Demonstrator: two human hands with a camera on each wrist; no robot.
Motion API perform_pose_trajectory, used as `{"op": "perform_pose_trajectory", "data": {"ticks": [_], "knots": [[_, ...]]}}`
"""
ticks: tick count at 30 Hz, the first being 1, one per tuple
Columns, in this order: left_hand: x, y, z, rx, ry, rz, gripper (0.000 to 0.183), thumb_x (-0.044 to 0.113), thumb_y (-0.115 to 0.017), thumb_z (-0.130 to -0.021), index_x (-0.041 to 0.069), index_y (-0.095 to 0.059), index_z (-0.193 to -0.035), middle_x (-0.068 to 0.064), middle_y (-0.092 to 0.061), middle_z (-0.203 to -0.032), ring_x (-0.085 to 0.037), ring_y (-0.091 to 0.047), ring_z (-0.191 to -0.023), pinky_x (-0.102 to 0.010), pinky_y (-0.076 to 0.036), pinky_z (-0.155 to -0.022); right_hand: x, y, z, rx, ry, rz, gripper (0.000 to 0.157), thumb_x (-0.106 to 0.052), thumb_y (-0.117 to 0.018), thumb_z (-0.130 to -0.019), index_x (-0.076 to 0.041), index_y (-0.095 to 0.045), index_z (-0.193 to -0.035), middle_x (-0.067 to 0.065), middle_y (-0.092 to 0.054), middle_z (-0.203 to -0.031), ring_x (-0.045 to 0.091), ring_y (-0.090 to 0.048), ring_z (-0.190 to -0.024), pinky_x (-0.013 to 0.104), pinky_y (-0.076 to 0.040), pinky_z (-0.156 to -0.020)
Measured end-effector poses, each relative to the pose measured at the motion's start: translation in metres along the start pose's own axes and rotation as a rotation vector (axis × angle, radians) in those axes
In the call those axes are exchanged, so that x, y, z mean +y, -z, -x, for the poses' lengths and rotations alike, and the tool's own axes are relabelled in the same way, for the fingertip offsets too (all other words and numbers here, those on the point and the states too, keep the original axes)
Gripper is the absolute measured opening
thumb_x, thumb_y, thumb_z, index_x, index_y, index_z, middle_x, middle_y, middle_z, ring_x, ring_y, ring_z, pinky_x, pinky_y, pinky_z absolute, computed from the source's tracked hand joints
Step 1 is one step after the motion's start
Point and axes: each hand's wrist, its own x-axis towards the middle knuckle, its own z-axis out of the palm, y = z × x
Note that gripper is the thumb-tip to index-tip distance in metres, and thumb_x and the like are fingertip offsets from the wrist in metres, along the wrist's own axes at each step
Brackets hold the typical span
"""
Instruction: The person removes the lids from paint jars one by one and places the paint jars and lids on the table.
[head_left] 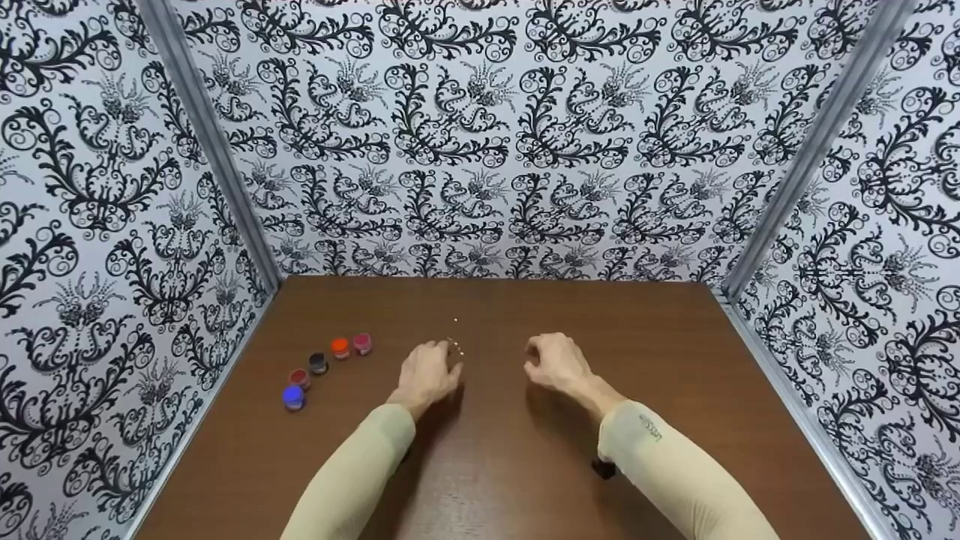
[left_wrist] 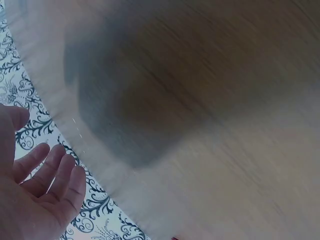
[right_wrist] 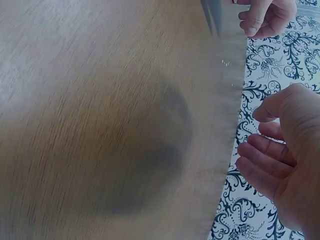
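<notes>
My left hand point(head_left: 427, 373) hovers over the left-middle of the brown table, its fingers loosely bent with nothing in them. Just past its fingertips lie several tiny white pieces point(head_left: 460, 349), too small to identify; they also show as specks in both wrist views. Across from it, my right hand point(head_left: 556, 361) is held over the table, fingers relaxed and slightly curled. No object shows between the thumb and fingers of the right hand point(right_wrist: 280, 155) in the right wrist view. In the left wrist view the left hand point(left_wrist: 45, 190) has its palm and fingers visible, holding nothing.
To the left stand several small lidded jars: a blue one point(head_left: 293, 397), a dark red one point(head_left: 300, 378), a black one point(head_left: 318, 363), an orange one point(head_left: 340, 348) and a crimson one point(head_left: 363, 343). Patterned walls point(head_left: 465, 187) enclose the table point(head_left: 487, 465) at the back and sides.
</notes>
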Motion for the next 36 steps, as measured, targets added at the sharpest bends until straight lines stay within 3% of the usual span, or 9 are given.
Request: {"op": "perform_pose_trajectory", "data": {"ticks": [13,30,36], "knots": [[-0.025,0.004,0.007,0.034,0.063,0.015,0.041,0.034,-0.079,-0.1,0.0,-0.076,-0.122,-0.022,-0.08,-0.117,-0.045,-0.076,-0.112,-0.057,-0.063,-0.1,-0.006,-0.004,0.001,-0.009,0.02,0.0,0.019,-0.018,-0.082,-0.089,-0.007,-0.083,-0.105,0.009,-0.082,-0.099,0.038,-0.078,-0.095,0.056,-0.065,-0.084],[-0.062,0.012,0.023,0.069,0.136,0.021,0.039,0.033,-0.08,-0.1,-0.001,-0.076,-0.12,-0.022,-0.078,-0.112,-0.046,-0.076,-0.107,-0.059,-0.062,-0.097,-0.013,-0.006,-0.002,0.009,0.054,-0.006,0.018,-0.019,-0.083,-0.091,-0.008,-0.083,-0.105,0.01,-0.082,-0.103,0.037,-0.078,-0.098,0.055,-0.066,-0.087],[-0.073,0.02,0.023,0.102,0.163,0.024,0.042,0.033,-0.08,-0.1,-0.003,-0.076,-0.122,-0.023,-0.078,-0.112,-0.047,-0.076,-0.106,-0.059,-0.062,-0.099,-0.017,-0.006,-0.004,0.005,0.077,-0.005,0.019,-0.019,-0.083,-0.09,-0.007,-0.083,-0.106,0.011,-0.081,-0.102,0.039,-0.078,-0.098,0.056,-0.066,-0.087]]}}
